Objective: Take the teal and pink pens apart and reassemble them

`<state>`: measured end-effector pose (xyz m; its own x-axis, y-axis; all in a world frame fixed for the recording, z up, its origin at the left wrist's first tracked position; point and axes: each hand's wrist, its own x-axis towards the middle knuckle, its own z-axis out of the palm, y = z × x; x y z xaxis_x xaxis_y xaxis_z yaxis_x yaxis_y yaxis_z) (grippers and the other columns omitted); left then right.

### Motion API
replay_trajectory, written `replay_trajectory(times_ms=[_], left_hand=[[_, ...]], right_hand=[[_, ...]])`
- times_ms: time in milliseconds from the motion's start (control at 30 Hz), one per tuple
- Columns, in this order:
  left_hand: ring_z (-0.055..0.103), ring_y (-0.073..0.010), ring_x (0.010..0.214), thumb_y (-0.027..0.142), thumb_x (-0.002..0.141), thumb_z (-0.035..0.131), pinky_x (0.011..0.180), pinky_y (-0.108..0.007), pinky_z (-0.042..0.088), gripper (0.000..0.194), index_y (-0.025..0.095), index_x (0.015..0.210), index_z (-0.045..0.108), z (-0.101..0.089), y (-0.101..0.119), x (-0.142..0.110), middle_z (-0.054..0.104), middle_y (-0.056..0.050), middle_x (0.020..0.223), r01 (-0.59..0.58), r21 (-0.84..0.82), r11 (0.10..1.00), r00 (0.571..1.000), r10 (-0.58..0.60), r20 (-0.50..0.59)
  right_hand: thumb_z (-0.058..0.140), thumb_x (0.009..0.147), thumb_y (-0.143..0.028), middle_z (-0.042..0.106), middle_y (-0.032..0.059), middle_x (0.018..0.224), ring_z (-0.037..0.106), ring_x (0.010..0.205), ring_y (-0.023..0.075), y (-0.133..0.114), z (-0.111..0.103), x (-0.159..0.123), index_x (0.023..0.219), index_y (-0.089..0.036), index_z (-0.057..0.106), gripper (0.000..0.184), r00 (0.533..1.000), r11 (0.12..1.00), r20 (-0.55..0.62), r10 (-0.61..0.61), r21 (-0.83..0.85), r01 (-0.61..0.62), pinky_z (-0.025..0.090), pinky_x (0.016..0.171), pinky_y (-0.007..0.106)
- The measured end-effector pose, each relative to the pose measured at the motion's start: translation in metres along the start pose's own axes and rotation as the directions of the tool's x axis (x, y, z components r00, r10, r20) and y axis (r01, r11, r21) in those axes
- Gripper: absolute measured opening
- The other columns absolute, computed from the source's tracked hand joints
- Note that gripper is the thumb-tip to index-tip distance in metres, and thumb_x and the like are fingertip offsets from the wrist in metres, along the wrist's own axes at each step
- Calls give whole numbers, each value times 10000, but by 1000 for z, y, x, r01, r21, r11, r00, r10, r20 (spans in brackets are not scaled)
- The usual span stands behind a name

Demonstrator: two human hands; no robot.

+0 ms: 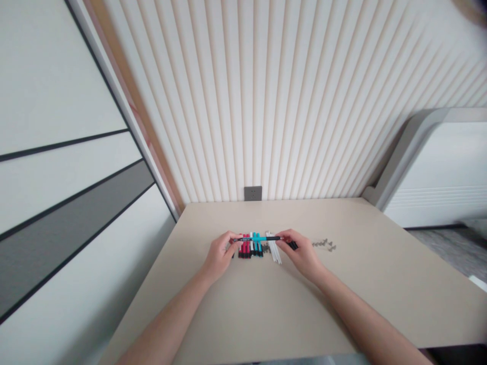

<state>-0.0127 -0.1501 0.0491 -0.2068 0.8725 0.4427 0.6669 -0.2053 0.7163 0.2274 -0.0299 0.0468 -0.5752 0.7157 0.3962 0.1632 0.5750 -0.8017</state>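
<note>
Pinching a blue-and-black pen (261, 238) at its two ends, the left hand (220, 253) and right hand (302, 252) hold it level above the tabletop (243, 304). Beneath lie colored pen parts (245, 249) and what look like white refills (274, 251).

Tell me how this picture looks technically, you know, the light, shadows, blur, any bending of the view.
Head view: soft, even light; dim shadow on the beige flat tabletop beside the right forearm; wide-angle stretch fans out the white ribbed wall panel; blurry dark shape in the top right corner; small grey pieces too soft to make out.
</note>
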Motion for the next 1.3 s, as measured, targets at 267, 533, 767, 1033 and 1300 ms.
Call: replay_trajectory(times_ms=[267, 533, 767, 1033, 1300], left_hand=[[650, -174, 875, 263, 906, 550, 816, -283, 487, 113, 192, 944, 630, 0, -1, 0, 702, -31, 915, -63, 22, 998, 998, 63, 20], [659, -180, 889, 262, 906, 550, 825, -293, 494, 118, 199, 959, 635, -2, 1, 0, 705, -32, 924, -82, 52, 995, 996, 80, 33], [659, -177, 885, 259, 904, 555, 820, -289, 499, 119, 198, 959, 640, -1, 0, 1, 705, -31, 914, -100, 53, 994, 995, 99, 17], [655, -167, 850, 250, 908, 534, 781, -271, 499, 126, 188, 946, 636, -2, 3, 2, 706, -28, 906, -70, 40, 997, 997, 71, -18], [659, -172, 865, 236, 902, 565, 802, -286, 499, 89, 199, 942, 635, -1, -3, 0, 702, -29, 900, -122, 68, 990, 992, 121, 19]], right_hand=[[505, 925, -328, 683, 40, 895, 612, 823, 194, -2, -2, -2, 971, -215, 625, 171, 997, 990, 61, -56, -124, 63, 444, 760, 315], [460, 950, -304, 667, 29, 857, 594, 794, 185, -2, -3, -2, 958, -212, 603, 170, 988, 964, 122, -98, -235, 125, 410, 747, 309], [382, 986, -320, 643, 30, 756, 581, 748, 179, -2, -2, 0, 785, -207, 605, 321, 986, 957, 131, -107, -254, 138, 408, 723, 309], [523, 931, -365, 671, 54, 923, 603, 872, 201, 1, -1, 0, 1085, -228, 621, 228, 991, 976, 63, -121, -174, 130, 454, 810, 341], [496, 949, -302, 663, 65, 851, 587, 808, 205, -1, -7, 0, 1017, -216, 633, 176, 968, 929, 109, -226, -273, 248, 429, 769, 349]])
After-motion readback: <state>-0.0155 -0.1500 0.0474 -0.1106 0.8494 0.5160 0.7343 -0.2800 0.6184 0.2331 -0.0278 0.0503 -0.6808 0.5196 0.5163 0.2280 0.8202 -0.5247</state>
